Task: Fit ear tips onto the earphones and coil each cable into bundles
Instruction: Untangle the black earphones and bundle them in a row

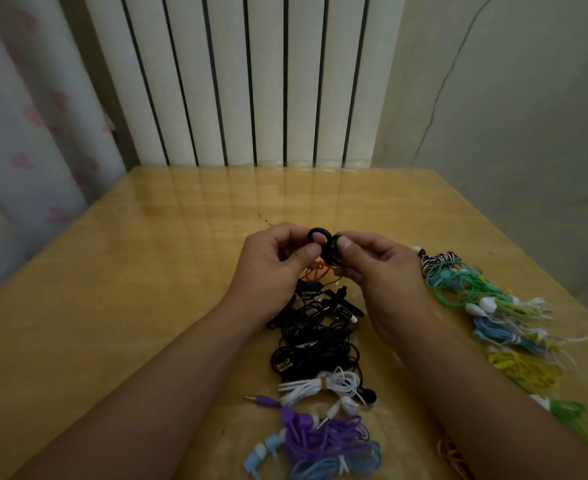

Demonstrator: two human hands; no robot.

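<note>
My left hand [272, 261] and my right hand [372, 265] meet above the middle of the wooden table [130, 289]. Between their thumbs and fingers they pinch a small black coil of earphone cable [322, 242], its loop standing up above the fingertips. An orange cable [320, 271] lies just below the hands. Under my wrists lies a heap of black earphones [317, 327]. Nearer to me lie a white bundle [320, 384], purple earphones [313, 434] and light blue earphones [334, 462].
A row of coiled bundles runs along the table's right side: zebra-striped [438, 263], green [459, 282], blue [504, 332] and yellow [521, 367]. A white radiator [244, 81] stands behind the table's far edge. A curtain [26, 133] hangs at the left.
</note>
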